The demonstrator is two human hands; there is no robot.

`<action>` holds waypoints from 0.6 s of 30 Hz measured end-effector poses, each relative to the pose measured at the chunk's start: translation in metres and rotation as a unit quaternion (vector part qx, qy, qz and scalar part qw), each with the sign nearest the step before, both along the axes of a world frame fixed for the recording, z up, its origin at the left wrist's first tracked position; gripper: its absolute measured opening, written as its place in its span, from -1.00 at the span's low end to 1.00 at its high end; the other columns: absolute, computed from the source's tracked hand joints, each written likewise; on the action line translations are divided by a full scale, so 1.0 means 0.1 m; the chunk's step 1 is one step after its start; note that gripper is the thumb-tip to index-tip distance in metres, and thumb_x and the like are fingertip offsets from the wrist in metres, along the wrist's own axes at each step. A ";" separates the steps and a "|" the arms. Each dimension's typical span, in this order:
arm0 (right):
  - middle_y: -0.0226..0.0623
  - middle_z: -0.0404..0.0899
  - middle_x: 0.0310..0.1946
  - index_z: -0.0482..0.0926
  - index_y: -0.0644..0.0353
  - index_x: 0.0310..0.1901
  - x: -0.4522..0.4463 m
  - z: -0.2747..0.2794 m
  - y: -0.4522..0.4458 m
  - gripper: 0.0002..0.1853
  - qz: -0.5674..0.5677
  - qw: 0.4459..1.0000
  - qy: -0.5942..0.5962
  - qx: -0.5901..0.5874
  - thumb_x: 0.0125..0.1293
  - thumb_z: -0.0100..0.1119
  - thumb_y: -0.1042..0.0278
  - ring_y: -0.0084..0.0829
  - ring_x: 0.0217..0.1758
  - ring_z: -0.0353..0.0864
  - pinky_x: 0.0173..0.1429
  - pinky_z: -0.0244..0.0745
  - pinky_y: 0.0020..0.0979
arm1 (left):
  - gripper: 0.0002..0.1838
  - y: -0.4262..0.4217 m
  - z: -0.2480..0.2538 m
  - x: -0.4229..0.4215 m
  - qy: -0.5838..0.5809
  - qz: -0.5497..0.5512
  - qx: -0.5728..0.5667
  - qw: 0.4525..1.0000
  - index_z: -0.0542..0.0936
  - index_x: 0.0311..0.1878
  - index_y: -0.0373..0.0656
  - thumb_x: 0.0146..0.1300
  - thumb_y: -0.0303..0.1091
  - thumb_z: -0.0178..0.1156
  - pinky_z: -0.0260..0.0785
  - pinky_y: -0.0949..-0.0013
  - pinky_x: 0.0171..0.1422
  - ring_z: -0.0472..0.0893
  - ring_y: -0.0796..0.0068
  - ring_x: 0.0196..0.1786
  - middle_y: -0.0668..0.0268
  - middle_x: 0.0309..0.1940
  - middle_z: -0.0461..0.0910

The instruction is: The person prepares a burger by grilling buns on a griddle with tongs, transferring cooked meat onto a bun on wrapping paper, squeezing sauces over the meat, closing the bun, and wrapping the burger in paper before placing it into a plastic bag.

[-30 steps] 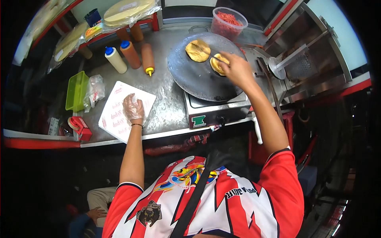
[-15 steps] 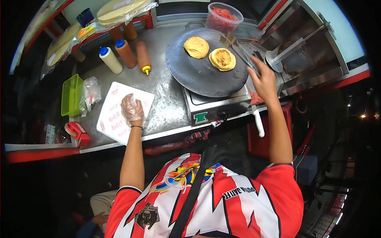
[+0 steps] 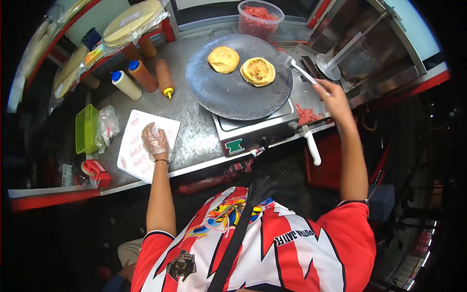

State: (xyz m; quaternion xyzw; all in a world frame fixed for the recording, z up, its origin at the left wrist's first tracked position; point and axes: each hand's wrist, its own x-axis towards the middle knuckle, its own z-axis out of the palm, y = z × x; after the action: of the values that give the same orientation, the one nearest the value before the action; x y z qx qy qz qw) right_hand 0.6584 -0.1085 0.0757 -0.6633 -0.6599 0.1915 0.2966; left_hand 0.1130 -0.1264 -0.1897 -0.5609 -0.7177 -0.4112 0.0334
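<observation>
Fingers of the bare right hand (image 3: 333, 100) pinch the handle end of a metal spatula (image 3: 302, 72); its blade reaches left to the right rim of the round griddle (image 3: 238, 104) — whether it touches, I cannot tell. Fingers of the left hand (image 3: 155, 140), in a clear glove, are curled inward over the printed paper (image 3: 130, 156); whether they pinch anything is unclear.

Just left of the blade, on the right half of the griddle, lies the browned bun half (image 3: 258, 72); the smooth bun half (image 3: 224, 60) lies near it, toward the far left rim. Under the griddle stands the burner (image 3: 250, 134), close to the near edge of the bench (image 3: 194, 141); right of it, red shreds (image 3: 306, 115) lie by that edge, and a white-handled knife (image 3: 313, 147) sticks out over it. More red shreds fill the clear tub (image 3: 261, 22) just beyond the griddle's far rim.

Around the left hand, the paper lies flat at the bench's near edge; farther left, toward the bench's near left corner, are the red tape dispenser (image 3: 99, 174), the green tray (image 3: 86, 129) and a plastic bag (image 3: 108, 125) beside it. Beyond the paper are three bottles — a cream one (image 3: 127, 87) and an orange one (image 3: 142, 76), both blue-capped; the third bottle (image 3: 164, 78) has its yellow tip toward the near edge.
</observation>
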 end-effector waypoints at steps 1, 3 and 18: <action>-0.36 0.59 -0.49 0.70 0.29 0.03 0.12 0.15 0.04 -0.59 -0.026 0.995 0.011 -0.092 0.43 0.22 0.07 -0.46 -0.42 0.56 -0.32 0.41 -0.31 | -0.63 0.01 -0.03 -0.01 0.010 0.000 0.011 1.000 0.61 0.05 -0.16 0.12 -0.38 0.28 0.40 0.02 0.30 0.55 -0.01 0.15 0.07 0.04 0.61; -0.53 0.41 -0.61 0.72 0.24 -0.16 0.26 0.36 0.11 -0.64 -0.064 0.966 0.036 -0.249 0.44 0.22 0.05 -0.68 -0.62 0.32 -0.55 0.12 -0.52 | -0.62 0.00 -0.06 -0.03 0.017 0.005 0.012 1.000 0.61 0.05 -0.16 0.12 -0.38 0.28 0.40 0.02 0.30 0.55 0.00 0.16 0.07 0.04 0.61; -0.04 0.73 -0.10 0.65 0.26 0.14 -0.24 0.73 0.29 -0.56 0.211 0.970 -0.112 0.034 0.28 0.37 0.23 -0.16 -0.10 0.72 0.02 0.57 -0.24 | -0.59 0.01 -0.17 -0.04 0.039 0.043 0.004 0.998 0.61 0.07 -0.17 0.11 -0.33 0.27 0.37 0.02 0.33 0.53 -0.01 0.17 0.06 0.05 0.61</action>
State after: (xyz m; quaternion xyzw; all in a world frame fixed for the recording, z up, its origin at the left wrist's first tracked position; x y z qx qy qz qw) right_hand 0.6342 -0.0796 0.1491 -0.5158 -0.8202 0.1518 0.1954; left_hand 0.1094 -0.1257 -0.2072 -0.5451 -0.7374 -0.3906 0.0810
